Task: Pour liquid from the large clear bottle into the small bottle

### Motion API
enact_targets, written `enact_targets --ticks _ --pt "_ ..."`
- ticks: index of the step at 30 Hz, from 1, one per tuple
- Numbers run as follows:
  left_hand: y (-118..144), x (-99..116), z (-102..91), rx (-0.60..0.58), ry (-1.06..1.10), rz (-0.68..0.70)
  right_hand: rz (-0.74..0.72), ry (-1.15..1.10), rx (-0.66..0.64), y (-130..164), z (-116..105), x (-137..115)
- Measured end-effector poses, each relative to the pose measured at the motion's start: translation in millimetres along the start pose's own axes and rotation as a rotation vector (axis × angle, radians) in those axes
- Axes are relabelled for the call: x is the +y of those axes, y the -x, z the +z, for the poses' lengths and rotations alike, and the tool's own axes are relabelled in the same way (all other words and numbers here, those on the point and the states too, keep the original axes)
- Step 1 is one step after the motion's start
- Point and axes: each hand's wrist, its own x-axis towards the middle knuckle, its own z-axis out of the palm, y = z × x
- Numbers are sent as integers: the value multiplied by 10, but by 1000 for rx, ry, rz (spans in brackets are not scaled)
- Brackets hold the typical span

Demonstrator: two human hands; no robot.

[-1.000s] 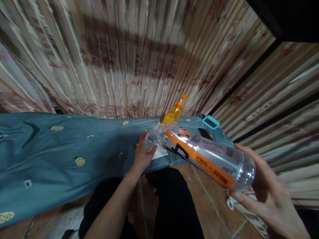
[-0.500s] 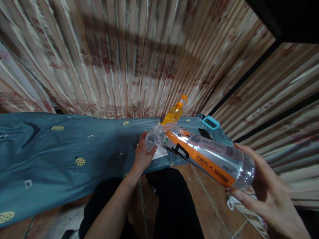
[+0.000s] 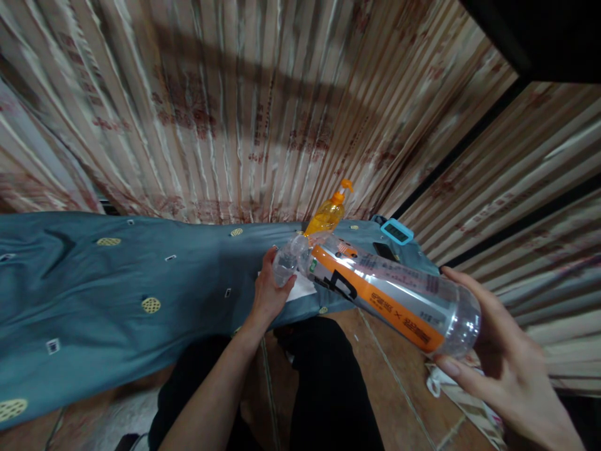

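Note:
My right hand (image 3: 502,357) is closed round the base of a clear plastic bottle (image 3: 385,294) with an orange and silver label. The bottle is tilted, its neck pointing left and down into the mouth of a small clear plastic cup (image 3: 284,264). Around that cup my left hand (image 3: 270,288) is wrapped, thumb in front. A white sheet of paper (image 3: 303,287) lies under the cup, partly covered. Just behind the bottle's neck stands a pump bottle (image 3: 327,213) of yellow liquid with an orange pump. Whether liquid is flowing, I cannot tell.
The long surface is covered by a teal cloth (image 3: 197,275) with pineapple prints. A blue-framed digital timer (image 3: 397,231) and a dark phone-like slab (image 3: 385,252) lie at its right end. Pleated curtains (image 3: 225,125) hang behind. A patterned bag (image 3: 469,401) rests on the tiled floor.

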Motion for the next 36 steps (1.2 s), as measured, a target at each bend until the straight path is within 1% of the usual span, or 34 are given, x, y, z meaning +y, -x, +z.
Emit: enact_targets --ticks 4,13,18,27,36 --pt "0 17 -8 -8 -1 -3 -23 -45 4 -17 -5 2" --pt "4 18 -14 -16 -2 7 18 -149 42 -26 6 0" --pt "1 1 -2 -4 -11 26 -41 -202 31 -58 10 -16" --pt "4 30 -26 -20 -2 0 2 -186 54 -60 28 -1" --pt "2 28 -27 -25 -9 -9 -14 -159 36 -63 3 7"
